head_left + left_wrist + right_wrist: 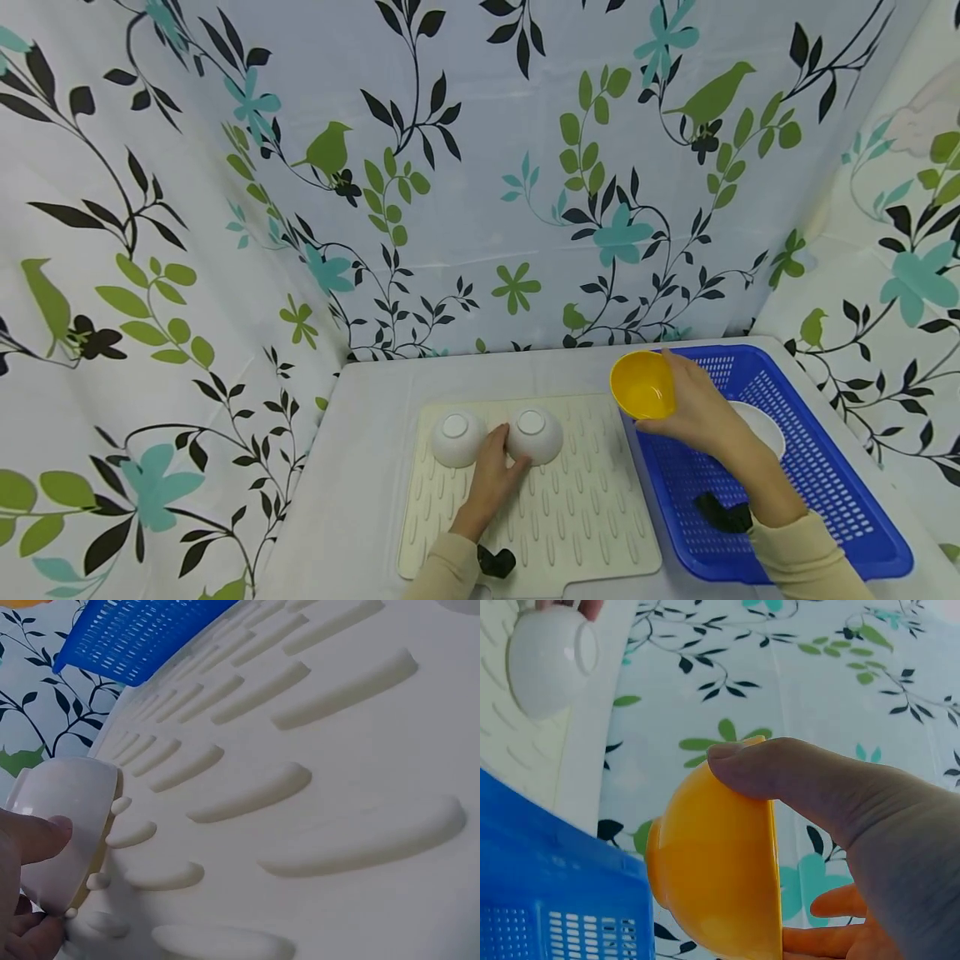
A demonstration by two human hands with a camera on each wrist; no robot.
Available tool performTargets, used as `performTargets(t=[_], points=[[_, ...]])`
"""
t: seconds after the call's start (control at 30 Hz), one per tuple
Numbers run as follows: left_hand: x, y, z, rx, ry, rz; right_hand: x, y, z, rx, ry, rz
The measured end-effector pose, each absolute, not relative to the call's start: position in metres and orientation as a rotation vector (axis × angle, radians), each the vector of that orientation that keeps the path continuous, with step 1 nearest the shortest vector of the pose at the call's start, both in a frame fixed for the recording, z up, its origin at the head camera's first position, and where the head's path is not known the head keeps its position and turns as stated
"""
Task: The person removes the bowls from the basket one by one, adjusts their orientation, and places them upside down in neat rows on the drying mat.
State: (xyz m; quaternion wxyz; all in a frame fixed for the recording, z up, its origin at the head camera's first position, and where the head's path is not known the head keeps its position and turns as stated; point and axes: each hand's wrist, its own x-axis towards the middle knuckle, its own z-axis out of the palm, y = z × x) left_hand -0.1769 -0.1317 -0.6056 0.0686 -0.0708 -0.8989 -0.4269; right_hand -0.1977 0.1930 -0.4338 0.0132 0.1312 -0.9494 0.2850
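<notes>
Two white bowls stand upside down side by side on a cream ridged drying mat (600, 508). My left hand (491, 479) reaches between them and grips the right white bowl (542, 437), its thumb on the outer wall in the left wrist view. The left white bowl (454, 448) sits just beside those fingers. Above the mat's right edge, near the blue basket (678, 533), my right hand (708, 412) holds a yellow bowl (642, 385) by its rim. That bowl is tipped on its side in the air, as the right wrist view shows.
Inside the blue basket lies a round white dish (767, 429), partly hidden by the right forearm. The white table (360, 467) extends left of the mat. A leaf-and-bird patterned curtain (465, 208) hangs behind and along both sides.
</notes>
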Motion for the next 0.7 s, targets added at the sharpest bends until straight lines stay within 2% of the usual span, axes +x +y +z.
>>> performTargets(t=[0.43, 0.7], points=[[-0.154, -0.122, -0.578, 0.173, -2.512, -1.721, -0.178, 0.150, -0.440, 0.543, -2.923, 0.889], [-0.144, -0.112, -0.543, 0.204, -2.314, -2.319, -0.166, 0.122, -0.443, 0.617, -2.929, 0.906]])
